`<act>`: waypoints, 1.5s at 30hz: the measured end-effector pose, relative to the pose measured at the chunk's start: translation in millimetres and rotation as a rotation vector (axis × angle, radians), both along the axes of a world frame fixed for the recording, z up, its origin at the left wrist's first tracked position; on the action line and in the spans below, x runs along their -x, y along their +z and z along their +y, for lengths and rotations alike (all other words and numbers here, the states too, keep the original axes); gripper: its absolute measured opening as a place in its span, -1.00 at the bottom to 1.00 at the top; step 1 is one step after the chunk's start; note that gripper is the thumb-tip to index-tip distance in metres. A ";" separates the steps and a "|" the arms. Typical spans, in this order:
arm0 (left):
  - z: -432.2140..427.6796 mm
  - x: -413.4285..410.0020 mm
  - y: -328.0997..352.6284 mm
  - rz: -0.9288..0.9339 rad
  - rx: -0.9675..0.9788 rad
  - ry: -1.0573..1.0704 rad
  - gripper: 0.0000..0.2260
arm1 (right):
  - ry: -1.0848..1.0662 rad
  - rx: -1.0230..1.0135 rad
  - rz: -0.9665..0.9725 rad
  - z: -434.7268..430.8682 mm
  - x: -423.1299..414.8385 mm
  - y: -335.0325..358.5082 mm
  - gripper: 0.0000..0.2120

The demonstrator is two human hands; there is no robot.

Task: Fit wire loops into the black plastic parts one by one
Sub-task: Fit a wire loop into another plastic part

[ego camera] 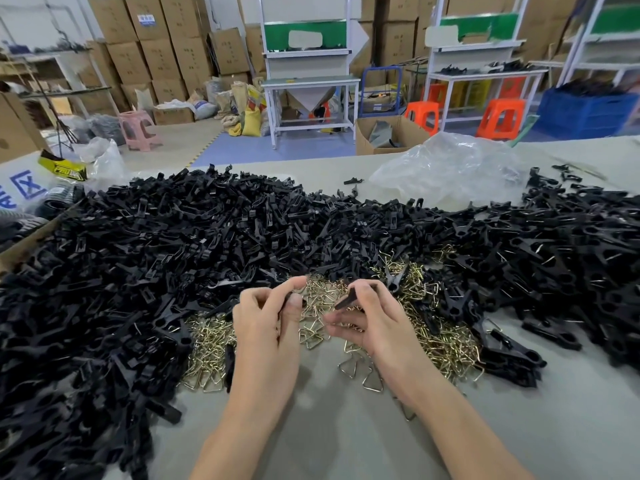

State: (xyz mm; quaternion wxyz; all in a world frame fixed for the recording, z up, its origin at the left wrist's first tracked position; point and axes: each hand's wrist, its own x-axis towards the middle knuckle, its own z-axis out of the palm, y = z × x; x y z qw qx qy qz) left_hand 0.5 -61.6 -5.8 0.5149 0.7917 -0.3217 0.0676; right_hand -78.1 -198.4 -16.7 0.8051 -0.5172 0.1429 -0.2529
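Note:
My left hand (268, 320) pinches a small black plastic part (290, 296) between thumb and fingers, mostly hidden by them. My right hand (370, 317) grips another black plastic part (346, 300) that points down-left toward the left hand. Both hands hover over a heap of brass-coloured triangular wire loops (433, 337) on the grey table (339, 427). A few loose wire loops (372, 384) lie just in front of my right wrist. I cannot tell whether either hand also holds a loop.
A huge pile of black plastic parts (138, 254) covers the left and back of the table; another pile of black parts (561, 251) fills the right. A crumpled clear plastic bag (450, 168) lies at the back right. Cardboard boxes, stools and workbenches stand beyond.

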 end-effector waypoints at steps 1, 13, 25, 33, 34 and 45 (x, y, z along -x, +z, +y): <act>1.4 -0.1 -0.3 -0.042 -0.021 0.026 -0.73 | 0.002 -0.002 -0.006 -0.1 0.2 0.1 -0.70; 7.4 -8.0 12.8 0.192 0.203 0.034 -0.89 | -0.046 0.124 0.047 -0.1 -0.4 2.0 -0.88; -2.0 -3.8 12.0 0.815 0.481 -0.307 -0.79 | 0.029 0.247 0.068 3.1 2.1 5.1 -0.73; -2.1 1.0 10.2 0.605 0.346 -0.303 -0.80 | 0.015 0.259 0.033 2.0 2.2 6.6 -0.83; -2.1 1.8 10.3 0.592 0.338 -0.301 -0.80 | 0.022 0.270 0.028 2.1 2.4 6.7 -0.84; -1.1 1.8 12.2 0.516 0.305 -0.326 -0.77 | 0.049 0.282 0.011 4.0 3.4 10.6 -0.87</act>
